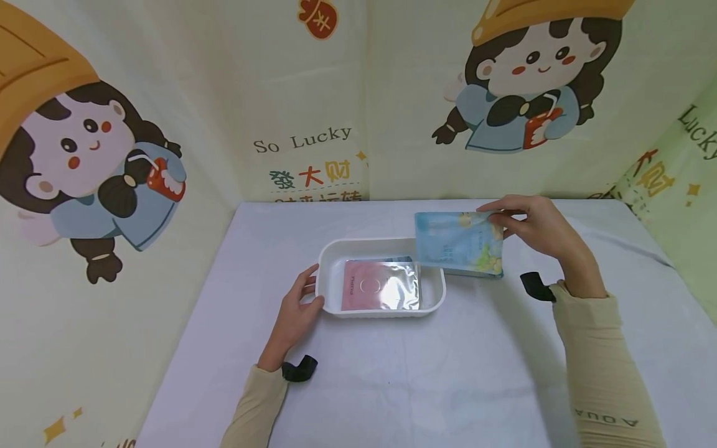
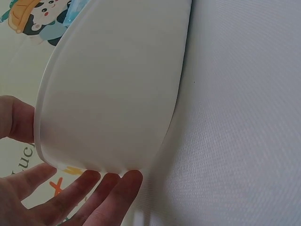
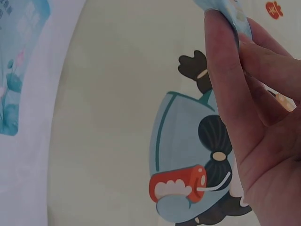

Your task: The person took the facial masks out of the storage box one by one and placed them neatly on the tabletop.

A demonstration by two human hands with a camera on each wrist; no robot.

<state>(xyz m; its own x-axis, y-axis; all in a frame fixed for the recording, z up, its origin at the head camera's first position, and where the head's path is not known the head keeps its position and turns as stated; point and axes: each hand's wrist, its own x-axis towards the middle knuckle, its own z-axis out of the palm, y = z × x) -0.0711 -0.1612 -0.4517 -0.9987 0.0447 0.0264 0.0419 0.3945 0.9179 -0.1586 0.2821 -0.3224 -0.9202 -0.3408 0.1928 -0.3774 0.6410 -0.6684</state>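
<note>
Presently, blue packet [image 1: 450, 239]: clamped by right fingers [image 1: 511, 201], long axis directed leftward from them.
White tray [image 1: 381, 314]: gripped by left fingers [image 2: 120, 197], positioned below-left of right fingers.

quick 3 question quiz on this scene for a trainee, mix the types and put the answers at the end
1. Which hand pinches the raised blue packet?
2. True or false: the pink packet lies inside the white tray.
3. What is the left hand touching?
a) the pink packet
b) one end of the white tray
c) the raised blue packet

Key
1. The right hand.
2. True.
3. b
</note>
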